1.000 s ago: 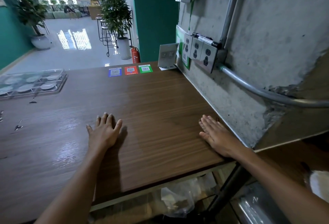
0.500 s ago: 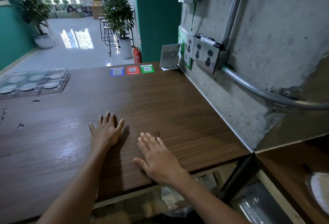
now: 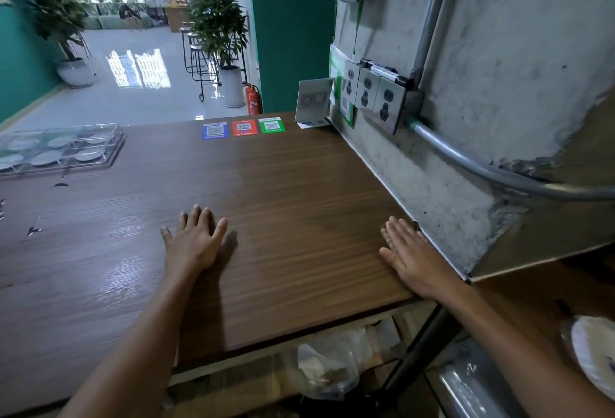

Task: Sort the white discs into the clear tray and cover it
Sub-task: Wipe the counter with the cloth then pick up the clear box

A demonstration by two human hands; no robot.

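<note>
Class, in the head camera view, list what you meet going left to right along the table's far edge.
Clear tray → blue sticker → red sticker → green sticker → small upright grey card.

Covered tray of discs, far left

The clear tray (image 3: pixel 63 148) lies flat at the table's far-left edge, its lid (image 3: pixel 100 130) on; white discs (image 3: pixel 88 155) rest singly in its compartments.

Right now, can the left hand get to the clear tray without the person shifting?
Probably yes, with a long stretch. The left hand lies flat and empty on the table; the tray sits far off to its front-left, and only bare tabletop with a few small scraps lies between.
</note>
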